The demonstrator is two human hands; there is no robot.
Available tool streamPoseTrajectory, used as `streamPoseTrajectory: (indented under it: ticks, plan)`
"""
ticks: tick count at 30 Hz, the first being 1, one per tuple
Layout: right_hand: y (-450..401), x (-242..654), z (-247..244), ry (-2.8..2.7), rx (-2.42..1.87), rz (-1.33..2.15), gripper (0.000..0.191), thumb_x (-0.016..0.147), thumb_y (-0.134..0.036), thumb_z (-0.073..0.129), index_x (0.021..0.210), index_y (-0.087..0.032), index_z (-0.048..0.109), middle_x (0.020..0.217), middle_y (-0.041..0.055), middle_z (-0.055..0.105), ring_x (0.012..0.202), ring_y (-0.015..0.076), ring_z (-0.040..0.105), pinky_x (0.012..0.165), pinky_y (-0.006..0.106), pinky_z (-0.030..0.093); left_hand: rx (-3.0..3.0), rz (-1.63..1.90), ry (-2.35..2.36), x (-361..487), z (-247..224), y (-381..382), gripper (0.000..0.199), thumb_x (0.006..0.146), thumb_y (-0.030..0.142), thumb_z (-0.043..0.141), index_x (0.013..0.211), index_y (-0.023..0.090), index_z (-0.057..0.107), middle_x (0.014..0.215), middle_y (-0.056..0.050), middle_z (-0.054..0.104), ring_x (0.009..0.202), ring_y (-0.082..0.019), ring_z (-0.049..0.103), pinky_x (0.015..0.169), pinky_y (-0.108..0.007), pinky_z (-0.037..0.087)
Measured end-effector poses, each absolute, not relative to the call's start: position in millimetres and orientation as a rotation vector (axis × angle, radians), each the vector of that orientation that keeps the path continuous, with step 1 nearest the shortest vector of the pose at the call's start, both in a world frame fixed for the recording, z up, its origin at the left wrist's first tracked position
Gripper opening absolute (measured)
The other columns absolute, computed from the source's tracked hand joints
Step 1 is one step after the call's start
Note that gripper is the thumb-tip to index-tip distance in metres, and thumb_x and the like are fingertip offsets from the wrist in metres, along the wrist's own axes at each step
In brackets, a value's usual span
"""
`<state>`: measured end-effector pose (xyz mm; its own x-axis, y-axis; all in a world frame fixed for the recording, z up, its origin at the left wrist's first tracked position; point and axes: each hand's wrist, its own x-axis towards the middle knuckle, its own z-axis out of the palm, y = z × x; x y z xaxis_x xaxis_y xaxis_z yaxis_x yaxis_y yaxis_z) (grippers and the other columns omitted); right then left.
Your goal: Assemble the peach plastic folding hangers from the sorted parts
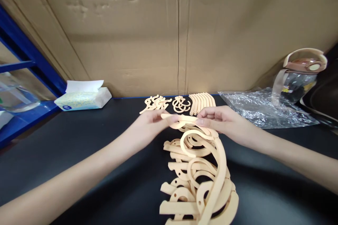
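My left hand [160,119] and my right hand [218,119] pinch a pale beige curved piece [185,117] between them, one at each side. The piece is held just above the far end of a long pile of beige hook-shaped parts [219,172], which runs toward me on the black table. Several of these parts have round holes and overlap each other. Beyond my hands lie a heap of small curved pieces [158,102], a few ring-like hooks [181,104] and a row of slim curved strips [202,102].
A tissue pack [83,99] stands at the back left beside a blue frame [39,66]. At the right, clear plastic wrap [261,107] lies by a bottle with a handle [298,77]. Cardboard [126,35] closes off the back of the black table [105,175].
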<state>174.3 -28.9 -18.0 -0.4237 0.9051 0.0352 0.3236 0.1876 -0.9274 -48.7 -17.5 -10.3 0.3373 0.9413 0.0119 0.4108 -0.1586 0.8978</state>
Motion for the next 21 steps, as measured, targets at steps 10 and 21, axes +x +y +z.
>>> streamPoseTrajectory:
  ticks: [10, 21]
  plan:
    - [-10.4, 174.7, -5.5, -1.709, -1.114, 1.132, 0.029, 0.08, -0.046, 0.061, 0.083, -0.017, 0.055, 0.07, 0.0027, 0.065, 0.057, 0.0135, 0.061, 0.047, 0.025, 0.048, 1.257, 0.861, 0.969, -32.2, 0.5, 0.4, 0.016, 0.079, 0.027, 0.067, 0.074, 0.012, 0.067, 0.061, 0.002, 0.056, 0.053, -0.004, 0.048, 0.048, -0.013, 0.037]
    - [16.4, 167.0, 14.5, -2.397, -1.375, -0.629, 0.025, 0.096, -0.029, 0.038, 0.096, -0.017, 0.06, 0.074, 0.0074, 0.068, 0.063, 0.0192, 0.061, 0.049, 0.028, 0.026, 1.687, 0.787, 1.168, -12.6, 22.4, 32.5, 0.042, 0.089, 0.039, 0.046, 0.054, 0.016, 0.051, 0.044, 0.005, 0.037, 0.038, -0.006, 0.028, 0.041, -0.02, 0.02]
